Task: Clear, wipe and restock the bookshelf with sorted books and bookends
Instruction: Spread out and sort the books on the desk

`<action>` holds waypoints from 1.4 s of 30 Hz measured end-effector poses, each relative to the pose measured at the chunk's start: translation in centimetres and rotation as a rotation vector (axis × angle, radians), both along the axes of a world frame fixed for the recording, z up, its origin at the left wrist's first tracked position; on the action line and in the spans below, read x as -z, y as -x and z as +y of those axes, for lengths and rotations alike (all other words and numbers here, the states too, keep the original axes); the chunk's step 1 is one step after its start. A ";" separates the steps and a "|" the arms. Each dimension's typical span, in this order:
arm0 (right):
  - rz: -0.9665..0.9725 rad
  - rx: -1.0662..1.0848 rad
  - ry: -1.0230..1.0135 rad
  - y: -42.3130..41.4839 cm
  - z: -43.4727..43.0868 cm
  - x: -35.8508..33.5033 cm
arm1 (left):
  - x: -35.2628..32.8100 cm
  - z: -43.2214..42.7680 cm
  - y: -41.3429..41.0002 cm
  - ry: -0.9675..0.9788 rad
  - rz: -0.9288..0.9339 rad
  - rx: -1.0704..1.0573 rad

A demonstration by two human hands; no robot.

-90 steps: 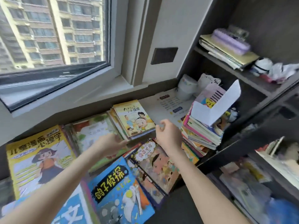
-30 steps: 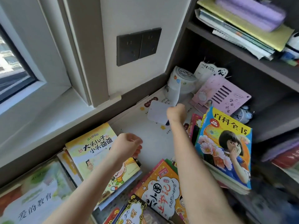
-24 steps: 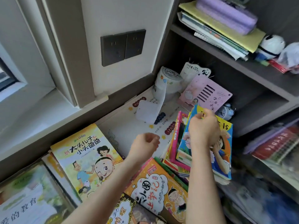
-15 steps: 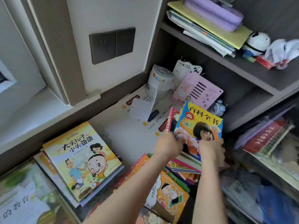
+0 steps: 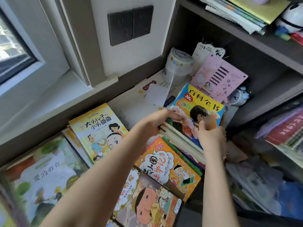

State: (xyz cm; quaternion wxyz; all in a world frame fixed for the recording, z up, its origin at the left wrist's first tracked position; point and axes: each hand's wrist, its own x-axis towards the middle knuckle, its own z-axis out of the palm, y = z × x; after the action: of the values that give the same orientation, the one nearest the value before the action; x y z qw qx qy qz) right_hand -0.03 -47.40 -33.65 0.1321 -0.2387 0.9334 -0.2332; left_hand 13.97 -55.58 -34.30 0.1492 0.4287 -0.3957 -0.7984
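Note:
A stack of thin children's books [image 5: 183, 138] stands tilted on the dark ledge at the mouth of the bookshelf [image 5: 262, 41]; its top cover is blue and yellow with a child's face [image 5: 201, 102]. My left hand [image 5: 155, 122] grips the stack's near left corner. My right hand [image 5: 212, 138] grips its near right corner. More picture books lie flat on the ledge: an orange one [image 5: 168, 163] under the stack, a yellow one [image 5: 98, 128] to the left, a brown one [image 5: 147, 199] nearest me.
Behind the stack lean a pink slotted board [image 5: 219, 77], a white sticker roll [image 5: 179, 64] and a small toy [image 5: 241, 95]. Papers [image 5: 242, 12] fill the upper shelf; books [image 5: 282, 131] crowd the lower right shelf. A window [image 5: 14, 46] is on the left.
My right hand let go of a white paper strip and came back to the stack. Both hands took hold of the stack's near corners and tilted it up.

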 end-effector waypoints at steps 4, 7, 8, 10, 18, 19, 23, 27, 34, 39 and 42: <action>-0.149 -0.167 0.036 -0.8 0.6 -0.1 | 0.8 2.3 -4.9 0.006 0.080 -0.124; -0.588 -0.239 0.136 -2.2 1.2 -0.5 | 0.4 5.2 -9.1 0.029 0.147 -0.239; -0.691 -0.252 0.137 -2.9 1.6 -0.6 | 0.4 6.2 -10.3 0.029 0.172 -0.273; -0.773 -0.297 0.158 -4.7 2.3 -0.4 | -0.4 8.2 -12.7 0.028 0.209 -0.325; -0.919 -0.459 0.420 -11.1 4.9 -1.0 | -0.6 14.0 -18.9 -0.105 0.348 -0.521; -0.955 -0.483 0.413 -11.5 5.3 -1.1 | -0.2 13.7 -19.3 -0.161 0.383 -0.588; -1.040 -0.612 0.313 -12.7 6.6 -1.1 | -0.8 14.5 -21.7 -0.117 0.172 -0.669; -1.066 -0.662 0.223 -13.1 7.6 -0.9 | -1.7 17.7 -23.9 -0.072 0.135 -0.589; -0.786 -0.849 0.229 -11.8 7.6 -3.5 | -1.4 21.2 -25.1 -0.056 0.047 -0.692; -0.383 -0.737 0.456 -9.0 3.8 -6.1 | -1.0 22.5 -26.9 -0.070 0.021 -0.764; -0.153 -0.820 0.488 -9.9 0.1 -7.2 | -0.7 22.4 -27.8 -0.071 -0.005 -0.800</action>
State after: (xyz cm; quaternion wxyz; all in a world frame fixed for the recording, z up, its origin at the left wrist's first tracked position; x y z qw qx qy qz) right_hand 9.85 -47.31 -26.44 0.2214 -0.5932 0.6680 -0.3910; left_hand 41.74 -33.15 -33.62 0.4322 0.5557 -0.1700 -0.6896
